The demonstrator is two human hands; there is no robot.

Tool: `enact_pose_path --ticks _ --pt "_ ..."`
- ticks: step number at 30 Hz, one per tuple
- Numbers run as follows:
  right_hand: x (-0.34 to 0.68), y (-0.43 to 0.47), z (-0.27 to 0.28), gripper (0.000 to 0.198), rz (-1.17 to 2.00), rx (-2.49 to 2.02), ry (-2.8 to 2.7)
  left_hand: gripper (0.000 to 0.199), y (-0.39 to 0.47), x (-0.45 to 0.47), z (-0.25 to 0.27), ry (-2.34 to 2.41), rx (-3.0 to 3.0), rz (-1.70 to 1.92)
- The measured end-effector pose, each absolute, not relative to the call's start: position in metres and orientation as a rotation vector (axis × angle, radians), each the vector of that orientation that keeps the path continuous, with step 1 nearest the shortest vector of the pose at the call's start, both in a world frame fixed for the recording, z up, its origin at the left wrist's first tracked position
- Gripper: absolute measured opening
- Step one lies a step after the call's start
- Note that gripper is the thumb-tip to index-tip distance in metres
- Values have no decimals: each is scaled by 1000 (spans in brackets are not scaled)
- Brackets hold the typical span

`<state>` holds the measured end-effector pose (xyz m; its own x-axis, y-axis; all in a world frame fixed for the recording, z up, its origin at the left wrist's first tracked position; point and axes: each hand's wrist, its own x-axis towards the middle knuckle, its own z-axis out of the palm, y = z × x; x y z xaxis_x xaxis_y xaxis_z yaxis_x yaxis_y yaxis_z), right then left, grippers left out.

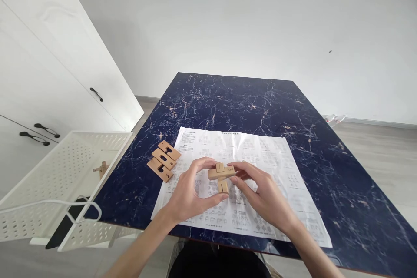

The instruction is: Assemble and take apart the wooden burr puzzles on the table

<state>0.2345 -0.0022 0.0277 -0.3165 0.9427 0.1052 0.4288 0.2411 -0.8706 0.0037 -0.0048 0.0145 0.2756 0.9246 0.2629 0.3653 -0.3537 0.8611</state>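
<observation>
Over the paper sheet (267, 152), a small wooden interlocking puzzle (216, 174) made of numbered pieces is held between both hands. My left hand (192, 191) curves round its left side, with the thumb at the lower piece and the fingertips at the top. My right hand (257, 182) pinches the right end of the crosswise piece, which bears a number 3. To the left, three flat notched wooden pieces (163, 157) marked with numbers lie in a slanted row, partly on the sheet's edge.
The sheet, printed with small diagrams, lies creased on a dark blue marbled table (228, 100). At left stands a white perforated basket (78, 156) with another wooden piece (101, 168) in it and a white cable (48, 202) across it. Beyond is a white cabinet (58, 52).
</observation>
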Motion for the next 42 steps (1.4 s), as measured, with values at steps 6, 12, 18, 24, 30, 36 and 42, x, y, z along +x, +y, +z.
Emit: enact_pose_path --ticks 6,12,18,24,30,36,42 --pt "226 -5 27 27 942 -1264 -1847 71 -4 3 15 1129 1797 1042" --pt "222 -6 26 22 856 -1277 -1855 70 -4 4 16 1140 1780 1040" --pt "224 -7 22 21 811 -1266 -1888 71 -5 3 16 1136 1776 990" --pt "224 -8 23 20 822 -1274 -1885 69 -4 3 16 1138 1796 993" --pt "223 -7 24 17 817 -1279 -1880 69 -6 3 15 1149 1825 1032" --pt "220 -8 23 19 844 -1271 -1862 68 -7 2 14 1167 1818 1063" --pt "220 -4 25 22 918 -1262 -1863 67 -6 1 13 1163 1808 1055"
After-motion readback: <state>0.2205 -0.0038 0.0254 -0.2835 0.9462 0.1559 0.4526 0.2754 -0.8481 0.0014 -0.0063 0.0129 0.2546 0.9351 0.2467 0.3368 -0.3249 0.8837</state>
